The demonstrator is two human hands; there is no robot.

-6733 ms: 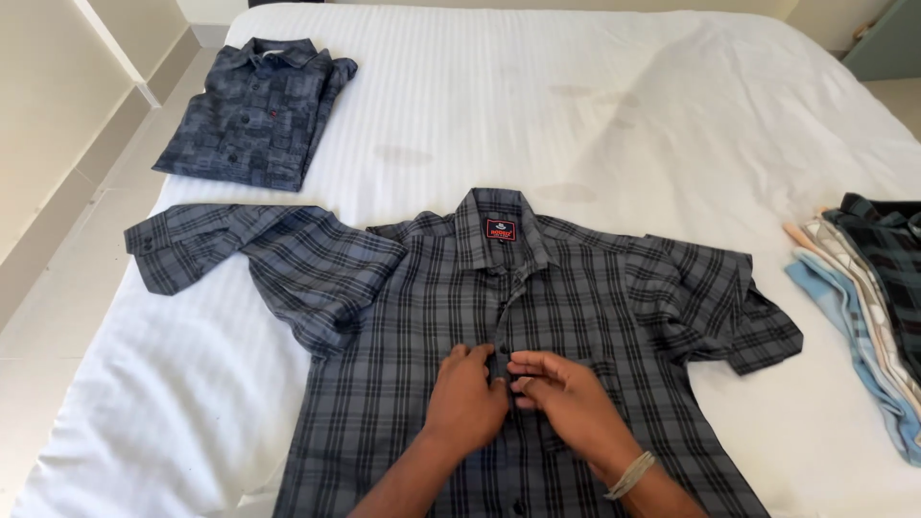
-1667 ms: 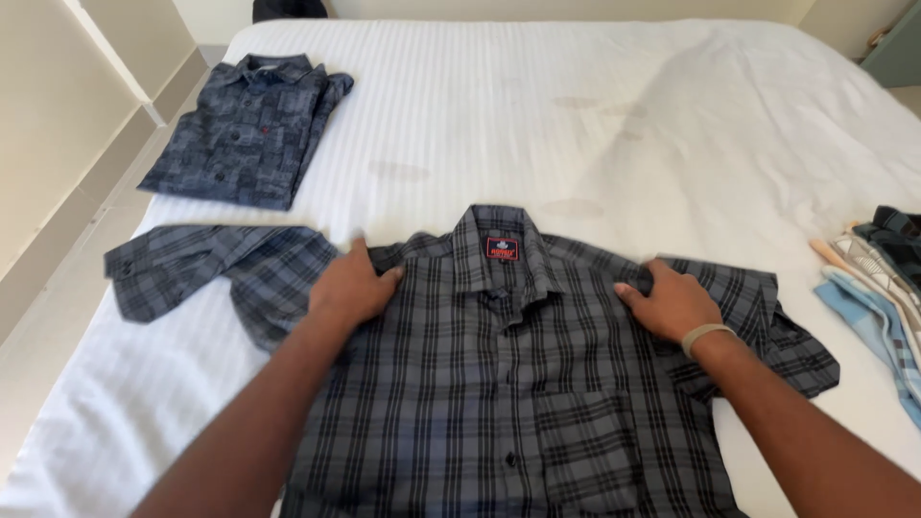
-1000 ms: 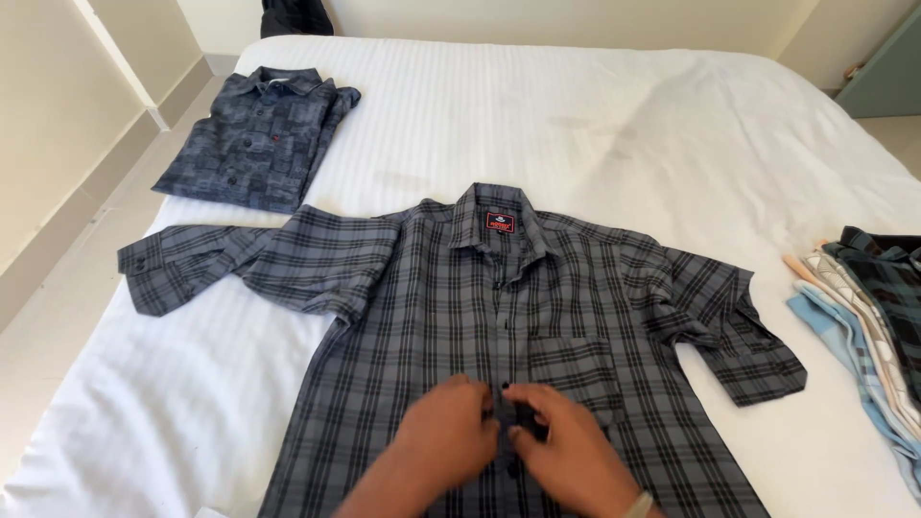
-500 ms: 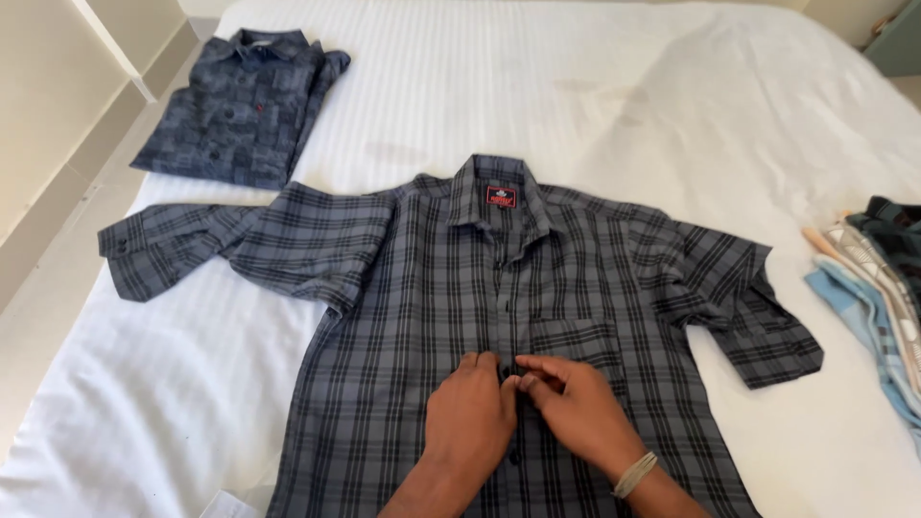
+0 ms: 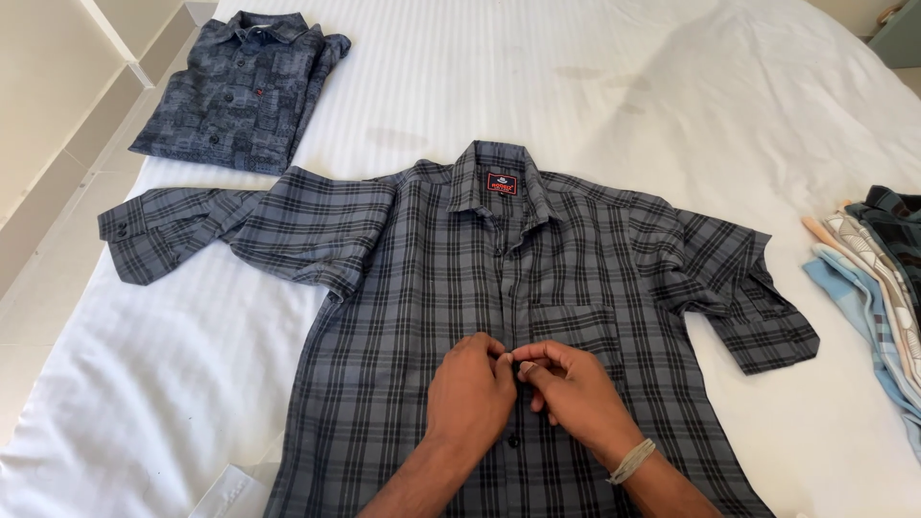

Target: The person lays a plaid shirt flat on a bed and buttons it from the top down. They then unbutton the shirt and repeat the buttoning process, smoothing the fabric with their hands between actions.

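Observation:
A grey plaid shirt point(image 5: 413, 288) lies flat, front up, on the white bed point(image 5: 595, 105), collar away from me and sleeves spread to both sides. My left hand point(image 5: 470, 398) and my right hand point(image 5: 571, 388) meet at the shirt's button placket point(image 5: 508, 297), just below the chest pocket. Fingertips of both hands pinch the placket fabric around a button there. A thread band circles my right wrist.
A folded dark blue patterned shirt point(image 5: 240, 91) rests at the bed's far left corner. A pile of folded clothes point(image 5: 878, 288) in light blue and beige sits at the right edge. A beige wall and floor run along the left.
The hands left the shirt's shoulders and came down to the middle of the placket. Over the last half second they stay pinched together there, and the view has shifted only a little.

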